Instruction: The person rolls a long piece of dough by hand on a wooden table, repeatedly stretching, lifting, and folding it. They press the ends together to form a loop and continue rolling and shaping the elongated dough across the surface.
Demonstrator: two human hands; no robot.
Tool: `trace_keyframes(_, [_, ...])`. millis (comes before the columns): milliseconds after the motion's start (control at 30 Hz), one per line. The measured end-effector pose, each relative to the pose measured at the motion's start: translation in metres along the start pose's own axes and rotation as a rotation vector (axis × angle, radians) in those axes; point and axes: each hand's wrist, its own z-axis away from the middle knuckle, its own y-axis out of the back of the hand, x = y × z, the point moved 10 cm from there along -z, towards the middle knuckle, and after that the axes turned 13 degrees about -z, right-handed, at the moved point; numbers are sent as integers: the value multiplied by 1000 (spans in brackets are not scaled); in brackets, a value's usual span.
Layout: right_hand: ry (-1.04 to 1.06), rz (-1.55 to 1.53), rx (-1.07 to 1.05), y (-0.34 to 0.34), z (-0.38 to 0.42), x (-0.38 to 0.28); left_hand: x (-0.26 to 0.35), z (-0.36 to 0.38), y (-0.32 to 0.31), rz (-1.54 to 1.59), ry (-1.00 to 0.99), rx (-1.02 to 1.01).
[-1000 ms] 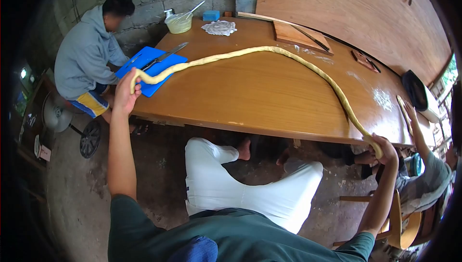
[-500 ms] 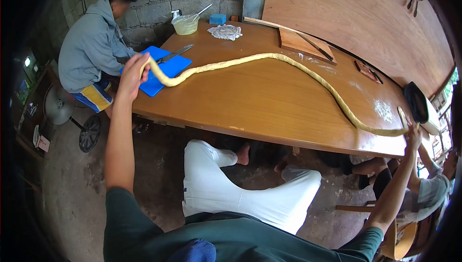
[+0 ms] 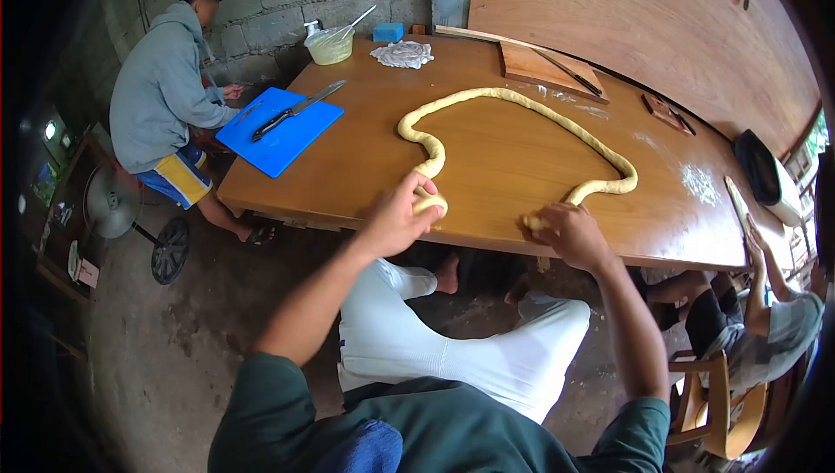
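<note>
A long rope of pale yellow dough [image 3: 487,93] curves in a loop over the wooden table [image 3: 513,151]. Both of its ends come to the table's front edge. My left hand [image 3: 402,216] is closed around the left end, where a bit of dough bulges past my fingers. Round the right end, my right hand [image 3: 570,234] is closed too, with a short piece sticking out on its left side. The two hands are a short way apart. Part of the dough is hidden under my fingers.
On the left lies a blue cutting board [image 3: 280,138] with a knife [image 3: 298,109]. A bowl with a whisk [image 3: 330,45], a crumpled cloth [image 3: 402,55] and a wooden board [image 3: 548,71] stand farther back. People sit at both ends; one at right handles another dough strip [image 3: 737,203].
Both hands have come inward from the table's far sides to its front middle. The dough rope, stretched wide before, now bends into a loop and is off the blue cutting board.
</note>
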Motion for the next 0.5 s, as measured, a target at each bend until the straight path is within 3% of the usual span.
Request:
trace_keyframes(33, [-7, 3, 3, 3, -2, -2, 14, 7, -1, 71, 7, 33])
trace_keyframes(100, [-398, -421, 139, 17, -8, 26, 18, 2, 3, 211, 3, 66])
trace_keyframes(133, [-416, -438, 179, 21, -12, 26, 18, 6, 2, 216, 18, 63])
trace_keyframes(233, [-321, -532, 216, 11, -23, -13, 32, 7, -20, 346, 26, -108])
trace_keyframes(267, [-302, -433, 133, 15, -30, -44, 39, 11, -26, 393, 17, -115])
trace_keyframes(433, [-244, -568, 67, -25, -18, -69, 37, 32, -75, 437, -45, -254])
trace_keyframes(500, [-158, -512, 110, -21, -10, -83, 21, 47, -83, 417, 104, -285])
